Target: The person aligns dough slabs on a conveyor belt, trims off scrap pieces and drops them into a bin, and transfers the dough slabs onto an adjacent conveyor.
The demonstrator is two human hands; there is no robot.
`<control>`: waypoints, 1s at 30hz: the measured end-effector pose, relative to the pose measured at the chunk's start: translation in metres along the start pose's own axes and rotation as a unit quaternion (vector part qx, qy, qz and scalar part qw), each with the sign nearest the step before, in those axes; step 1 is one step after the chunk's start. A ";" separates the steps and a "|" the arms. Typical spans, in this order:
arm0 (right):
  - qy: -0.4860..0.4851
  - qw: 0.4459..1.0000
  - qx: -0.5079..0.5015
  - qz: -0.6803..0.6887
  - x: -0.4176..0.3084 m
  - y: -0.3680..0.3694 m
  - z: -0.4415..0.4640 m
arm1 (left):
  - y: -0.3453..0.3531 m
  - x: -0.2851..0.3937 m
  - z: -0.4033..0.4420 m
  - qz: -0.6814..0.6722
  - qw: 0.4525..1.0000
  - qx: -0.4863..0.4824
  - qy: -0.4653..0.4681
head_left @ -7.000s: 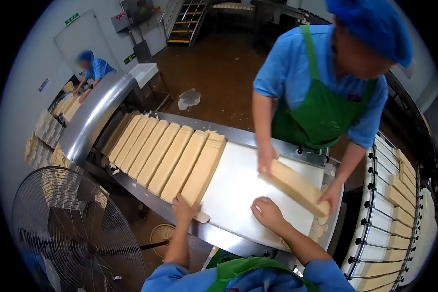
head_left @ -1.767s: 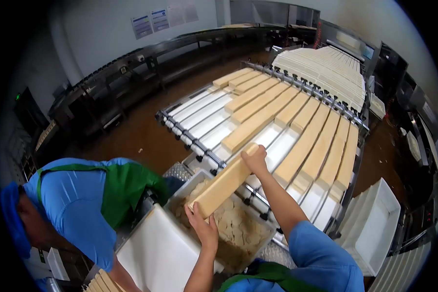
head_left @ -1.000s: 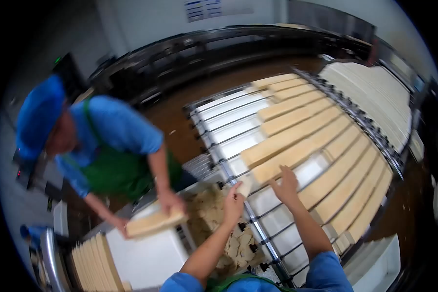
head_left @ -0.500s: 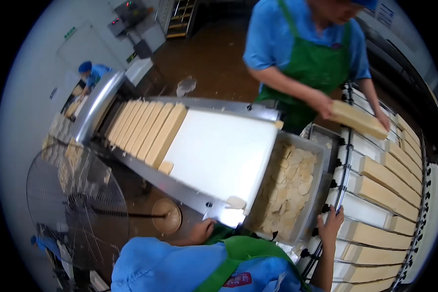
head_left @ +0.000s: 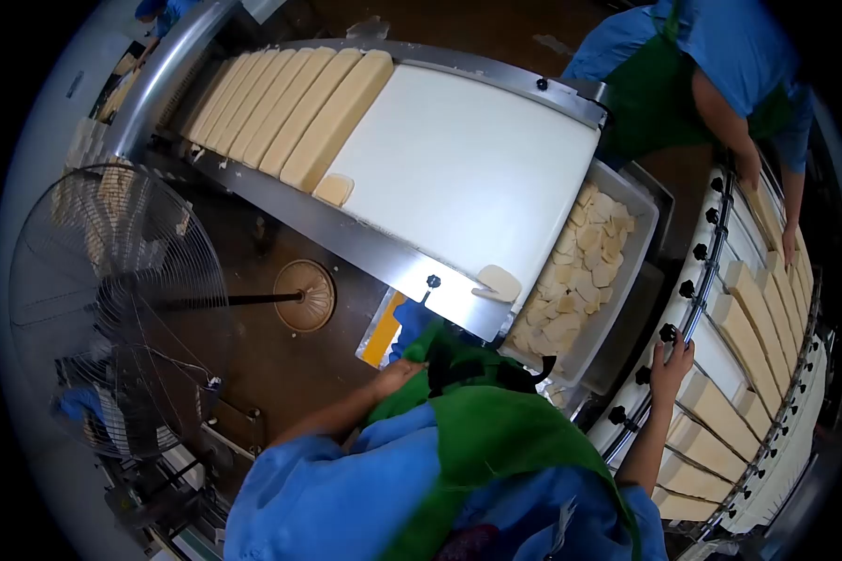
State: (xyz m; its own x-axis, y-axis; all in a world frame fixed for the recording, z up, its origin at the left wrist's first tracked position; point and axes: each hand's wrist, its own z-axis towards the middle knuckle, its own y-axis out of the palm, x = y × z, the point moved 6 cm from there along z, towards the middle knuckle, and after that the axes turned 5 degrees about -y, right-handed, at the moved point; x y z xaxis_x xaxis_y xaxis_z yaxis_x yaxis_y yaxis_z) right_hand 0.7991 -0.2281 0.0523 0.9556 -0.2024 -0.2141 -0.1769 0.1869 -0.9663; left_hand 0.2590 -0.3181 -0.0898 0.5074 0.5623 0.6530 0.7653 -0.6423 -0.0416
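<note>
My right hand (head_left: 669, 372) is closed over the metal guide rail (head_left: 703, 306) of the right-hand conveyor, just beside a black knob (head_left: 668, 333). Curled against the side of my green apron (head_left: 496, 425), my left hand (head_left: 399, 377) is closed; whether it grips the cloth is hidden. Long pale dough blocks (head_left: 748, 346) lie in slanted lanes on the right conveyor. Between the two conveyors, a bin (head_left: 638, 266) holds many thin dough offcuts (head_left: 580, 257).
A row of dough blocks (head_left: 337, 122) sits on the white belt (head_left: 468, 168), with flat scraps near its edge. At left stands a large wire fan (head_left: 117, 309) on a round base (head_left: 304, 295). A co-worker (head_left: 730, 65) leans over the right conveyor.
My view has tilted down and shifted. The co-worker has lowered the dough block onto the right conveyor and bends further over it. My right hand stays at the rail; my left stays by my side.
</note>
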 end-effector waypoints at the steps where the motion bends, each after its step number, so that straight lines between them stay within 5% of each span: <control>1: 0.006 1.000 -0.009 0.005 0.002 0.001 -0.002 | 0.002 -0.001 -0.006 -0.006 1.000 -0.003 -0.002; 3: 0.005 1.000 -0.011 0.002 0.010 0.005 -0.006 | 0.000 -0.010 -0.019 -0.195 0.981 -0.001 0.019; 4: 0.003 1.000 -0.005 0.005 0.012 0.008 -0.001 | -0.025 -0.008 -0.026 -0.044 0.980 0.159 0.114; 5: -0.002 1.000 -0.007 0.007 0.013 0.011 0.000 | -0.040 -0.033 -0.027 -0.169 0.953 0.248 0.044; 7: 0.010 1.000 -0.006 -0.014 0.016 0.009 -0.002 | -0.028 -0.115 -0.042 0.069 0.926 0.232 -0.288; 8: 0.001 1.000 -0.013 -0.001 0.015 0.009 0.000 | -0.024 -0.135 -0.045 0.062 0.925 0.235 -0.292; 10: -0.002 1.000 -0.012 0.002 0.019 0.010 0.000 | 0.011 -0.140 -0.044 0.035 0.969 0.003 -0.245; 11: 0.004 1.000 -0.008 0.006 0.023 0.012 0.001 | 0.018 -0.142 -0.046 0.029 0.969 0.003 -0.247; 13: 0.008 1.000 -0.013 0.009 0.016 0.008 0.000 | 0.005 -0.038 -0.057 -0.215 0.963 0.087 0.135; 17: 0.003 1.000 -0.011 0.018 0.015 0.008 0.006 | 0.016 -0.010 -0.017 -0.085 0.990 -0.075 0.079; 19: -0.007 1.000 0.002 -0.006 0.017 0.010 0.003 | 0.024 -0.006 0.012 -0.049 0.994 -0.066 0.078; 30: 0.012 1.000 0.007 0.008 0.012 0.007 0.002 | -0.012 0.021 0.029 0.038 0.950 0.299 0.076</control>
State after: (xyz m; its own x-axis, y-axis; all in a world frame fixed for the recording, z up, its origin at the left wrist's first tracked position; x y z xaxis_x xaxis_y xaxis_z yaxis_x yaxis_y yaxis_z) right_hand 0.8094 -0.2275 0.0431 0.9465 -0.2228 -0.2336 -0.1891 0.2036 -0.9606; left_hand 0.2720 -0.2837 -0.0977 0.5420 0.4143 0.7311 0.8400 -0.2419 -0.4857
